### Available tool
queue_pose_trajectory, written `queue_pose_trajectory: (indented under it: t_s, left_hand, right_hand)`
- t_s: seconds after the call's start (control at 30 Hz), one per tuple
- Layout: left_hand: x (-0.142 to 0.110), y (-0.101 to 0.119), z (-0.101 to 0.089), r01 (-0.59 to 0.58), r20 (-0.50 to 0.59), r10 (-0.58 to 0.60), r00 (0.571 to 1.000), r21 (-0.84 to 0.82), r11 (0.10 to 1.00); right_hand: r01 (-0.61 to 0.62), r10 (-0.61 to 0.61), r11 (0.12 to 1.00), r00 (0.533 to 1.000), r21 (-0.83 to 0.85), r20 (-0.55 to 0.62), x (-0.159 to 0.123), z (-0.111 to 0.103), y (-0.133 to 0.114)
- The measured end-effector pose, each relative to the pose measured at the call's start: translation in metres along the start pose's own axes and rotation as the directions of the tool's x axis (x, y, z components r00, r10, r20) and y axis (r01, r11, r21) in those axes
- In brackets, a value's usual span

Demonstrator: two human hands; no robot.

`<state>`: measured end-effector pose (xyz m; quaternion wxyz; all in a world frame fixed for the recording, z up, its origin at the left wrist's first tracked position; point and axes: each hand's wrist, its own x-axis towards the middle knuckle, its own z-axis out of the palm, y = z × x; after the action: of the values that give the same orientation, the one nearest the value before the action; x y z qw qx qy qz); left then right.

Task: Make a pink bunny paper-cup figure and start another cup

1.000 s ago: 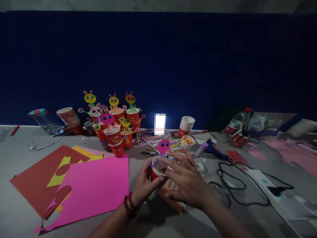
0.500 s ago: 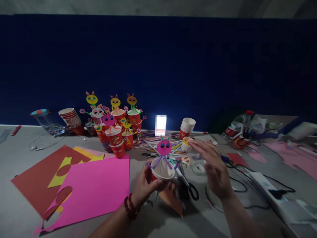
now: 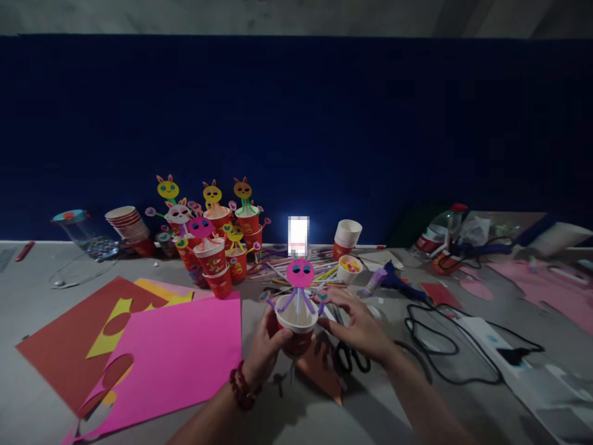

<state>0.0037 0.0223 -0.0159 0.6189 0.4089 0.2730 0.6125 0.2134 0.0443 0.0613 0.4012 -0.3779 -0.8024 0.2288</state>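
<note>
Dark blue backing (image 3: 296,123) stands behind the grey desk (image 3: 41,303), with a paler strip running above it. Near the middle of the desk, in front of me, is the red paper cup (image 3: 298,341), its white mouth tipped a little toward me; whether its base touches the desk I cannot tell. My left grip (image 3: 265,347) is closed around the cup's left side, thumb across the front below the rim. My right grip (image 3: 356,324) is partly open at the other side, fingers and thumb apart beside the cup; I cannot tell whether the fingertips touch it. A round pink paper head (image 3: 300,273) with two eyes stands above the cup, and purple stems (image 3: 288,301) bend out over the rim to small discs at either side.

Just right of the cup and lower lie black-handled scissors (image 3: 353,358), near an orange paper piece (image 3: 324,377). Beyond are a heap of coloured sticks (image 3: 327,272), a small cup of yellow and red bits (image 3: 350,266) and a cup stack (image 3: 347,238). To the left, a bright pink sheet (image 3: 180,364) overlaps a red sheet (image 3: 60,346), with finished-looking cup figures (image 3: 210,253) behind. Far right, a black cable (image 3: 479,377) lies by a white power strip (image 3: 498,340).
</note>
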Motion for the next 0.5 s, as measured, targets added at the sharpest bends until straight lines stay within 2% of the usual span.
queue_pose_trajectory:
  t_s: [0.13, 0.2, 0.27, 0.4, 0.5]
  left_hand:
    - [0.003, 0.003, 0.002, 0.036, -0.013, -0.037, 0.999, -0.061, 0.998]
    - [0.005, 0.004, 0.002, 0.066, -0.051, -0.071, 0.996, -0.091, 0.994]
    - [0.008, 0.004, 0.002, 0.104, -0.096, -0.117, 0.988, -0.13, 0.986]
    - [0.013, 0.006, 0.002, 0.11, -0.173, -0.142, 0.975, -0.183, 0.977]
    - [0.013, 0.007, 0.003, 0.102, -0.197, -0.136, 0.971, -0.174, 0.979]
  right_hand:
    - [-0.043, 0.053, 0.993, 0.995, 0.109, -0.088, -0.001, 0.01, -0.003]
    - [-0.096, 0.12, 0.961, 0.99, 0.261, -0.077, -0.005, 0.009, -0.004]
    - [-0.124, 0.185, 0.89, 0.978, 0.439, -0.1, -0.012, 0.004, -0.003]
    - [-0.105, 0.321, 0.739, 0.924, 0.666, -0.21, -0.028, -0.011, 0.009]
    - [-0.175, 0.437, 0.723, 0.865, 0.668, -0.246, -0.036, -0.016, 0.021]
